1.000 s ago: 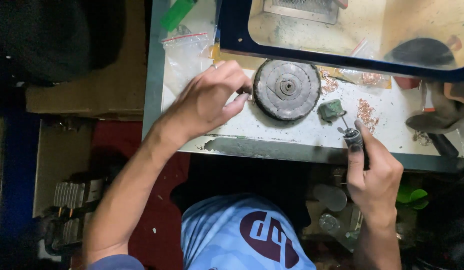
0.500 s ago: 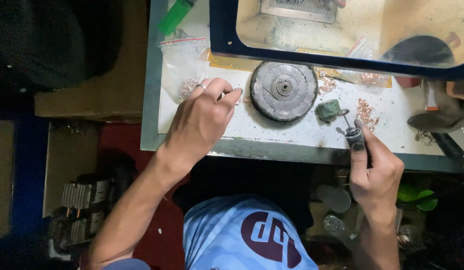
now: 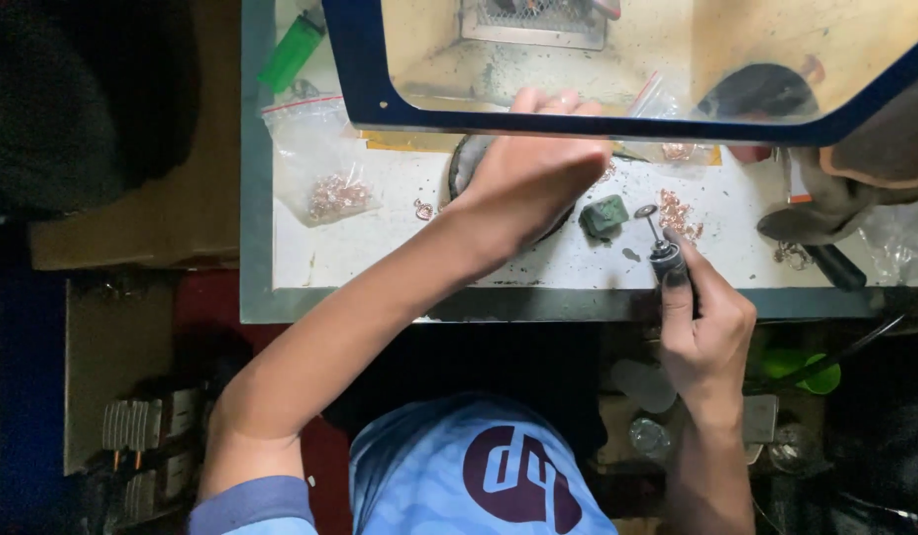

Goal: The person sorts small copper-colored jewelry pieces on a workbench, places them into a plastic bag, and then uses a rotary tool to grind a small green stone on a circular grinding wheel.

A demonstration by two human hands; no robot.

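Rotary tool (image 3: 665, 256): gripped in my right hand (image 3: 707, 332) at the desk (image 3: 380, 248) front edge, shaft pointing up-left toward green block (image 3: 604, 216). Left hand (image 3: 533, 168), fingers curled, covers round disc (image 3: 463, 163); what it grips I cannot tell.

A pale, stained workbench (image 3: 380, 258) with a grey metal edge fills the upper middle of the frame. Over its far side leans a blue-framed clear shield (image 3: 370, 94), with a lit yellowish chamber behind it. At upper left lies a brown board (image 3: 152, 228), dim and shadowed. A dark red floor (image 3: 206, 317) shows lower left, beside blue trim.
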